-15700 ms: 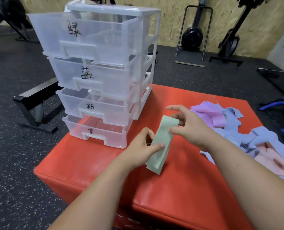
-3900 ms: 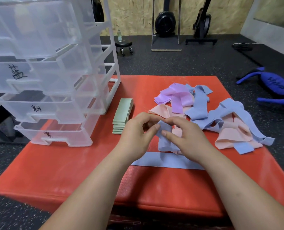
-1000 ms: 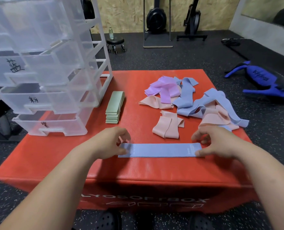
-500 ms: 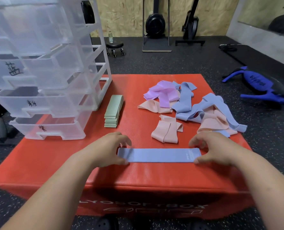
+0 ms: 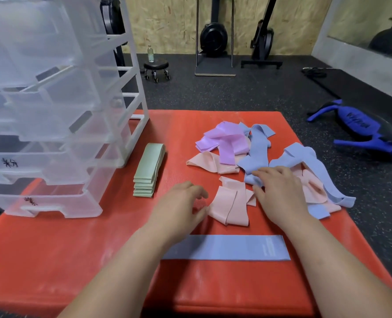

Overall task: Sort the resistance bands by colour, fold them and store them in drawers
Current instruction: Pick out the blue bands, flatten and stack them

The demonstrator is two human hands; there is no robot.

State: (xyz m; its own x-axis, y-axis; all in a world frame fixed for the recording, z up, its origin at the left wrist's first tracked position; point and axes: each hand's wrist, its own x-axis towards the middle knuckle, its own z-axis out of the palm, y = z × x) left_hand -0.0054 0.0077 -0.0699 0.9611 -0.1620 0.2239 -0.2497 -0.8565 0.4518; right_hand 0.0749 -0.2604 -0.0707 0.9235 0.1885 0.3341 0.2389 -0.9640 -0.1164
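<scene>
left hand (image 5: 181, 203) slack, empty, pink band (image 5: 230, 207) just right of it; right hand (image 5: 279, 193) flat, fingers touching blue bands (image 5: 254, 161).

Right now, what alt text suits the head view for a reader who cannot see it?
A person's right hand rests on a loose pile of pink, blue and purple bands on a red box, left hand beside it holding nothing. One blue band lies flat in front; folded green bands sit beside clear drawers.
</scene>
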